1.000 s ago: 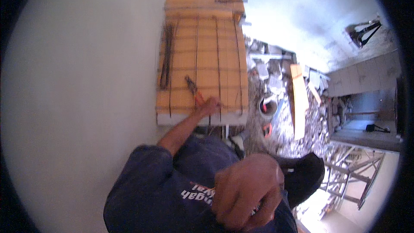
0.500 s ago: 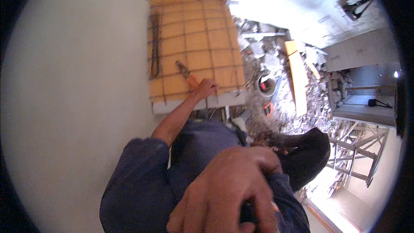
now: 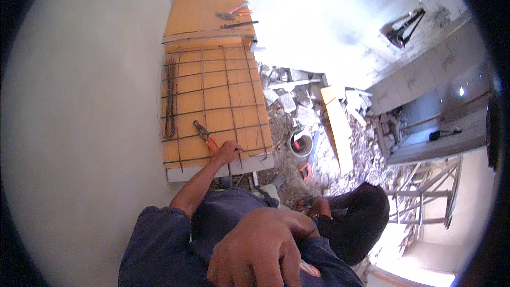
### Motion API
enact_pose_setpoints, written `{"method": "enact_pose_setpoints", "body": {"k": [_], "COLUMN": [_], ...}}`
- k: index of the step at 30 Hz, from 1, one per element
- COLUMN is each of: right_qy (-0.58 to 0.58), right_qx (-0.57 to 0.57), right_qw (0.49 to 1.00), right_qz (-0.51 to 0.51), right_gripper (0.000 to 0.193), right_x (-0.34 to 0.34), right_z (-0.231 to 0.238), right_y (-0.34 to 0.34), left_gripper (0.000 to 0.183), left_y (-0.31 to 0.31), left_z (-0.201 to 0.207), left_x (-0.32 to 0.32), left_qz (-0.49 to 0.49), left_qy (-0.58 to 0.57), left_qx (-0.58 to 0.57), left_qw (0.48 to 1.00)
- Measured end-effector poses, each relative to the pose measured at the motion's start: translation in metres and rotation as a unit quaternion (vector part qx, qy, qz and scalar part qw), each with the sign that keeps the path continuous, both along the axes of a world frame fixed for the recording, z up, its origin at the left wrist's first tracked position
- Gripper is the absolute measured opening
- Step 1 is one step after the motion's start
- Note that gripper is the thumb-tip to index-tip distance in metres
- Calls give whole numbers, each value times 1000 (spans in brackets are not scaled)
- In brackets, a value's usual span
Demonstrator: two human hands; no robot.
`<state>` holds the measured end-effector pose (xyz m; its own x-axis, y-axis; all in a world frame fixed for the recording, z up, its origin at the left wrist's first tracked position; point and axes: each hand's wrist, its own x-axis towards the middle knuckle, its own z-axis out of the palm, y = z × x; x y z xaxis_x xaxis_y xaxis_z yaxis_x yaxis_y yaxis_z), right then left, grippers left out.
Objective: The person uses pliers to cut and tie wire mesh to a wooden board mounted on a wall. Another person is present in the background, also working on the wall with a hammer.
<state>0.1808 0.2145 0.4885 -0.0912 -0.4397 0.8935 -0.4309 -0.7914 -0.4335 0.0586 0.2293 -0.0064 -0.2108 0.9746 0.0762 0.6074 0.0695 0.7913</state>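
Observation:
My left hand point(image 3: 229, 151) is closed at the near edge of an orange board point(image 3: 212, 8) under a steel wire mesh point(image 3: 226, 84). Pliers with orange handles point(image 3: 206, 137) point away from it to the far left, their handle ends running up to the hand. Whether the fingers grip them or something else is hidden. Large and close at the bottom, my right hand point(image 3: 260, 244) is raised with bent fingers. Its palm side is out of sight, so I cannot make out what it holds. A bundle of thin wire point(image 3: 170, 98) lies along the mesh's left side.
Farther up the board lie a hammer-like tool point(image 3: 228, 13) and a dark bar point(image 3: 239, 24). To the right are a bucket point(image 3: 301, 143), an orange-handled saw point(image 3: 306, 171), rubble point(image 3: 289, 101) and an orange plank point(image 3: 337, 127). A bent leg in dark trousers point(image 3: 361, 218) is nearby.
The view has shifted, so the board and its tools appear lower and farther left. My left hand stays beside the pliers; my right hand remains raised close in front.

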Motion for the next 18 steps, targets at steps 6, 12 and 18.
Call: {"method": "enact_pose_setpoints", "body": {"k": [6,12,18], "right_qy": [-319,-347,-336], "right_qx": [178,436,665], "right_qw": [785,498,352], "right_qz": [-500,-664,-567], "right_gripper": [50,45,46], "right_x": [-13,-105,-135], "right_z": [-137,-313,-421], "right_y": [68,45,39], "left_gripper": [23,27,31], "left_y": [0,-17,-16], "left_z": [-27,-19,-15], "left_x": [-4,22,29], "left_qz": [24,72,94], "left_qy": [68,63,68], "left_qx": [-67,-114,-139], "left_qw": [995,989,983]}}
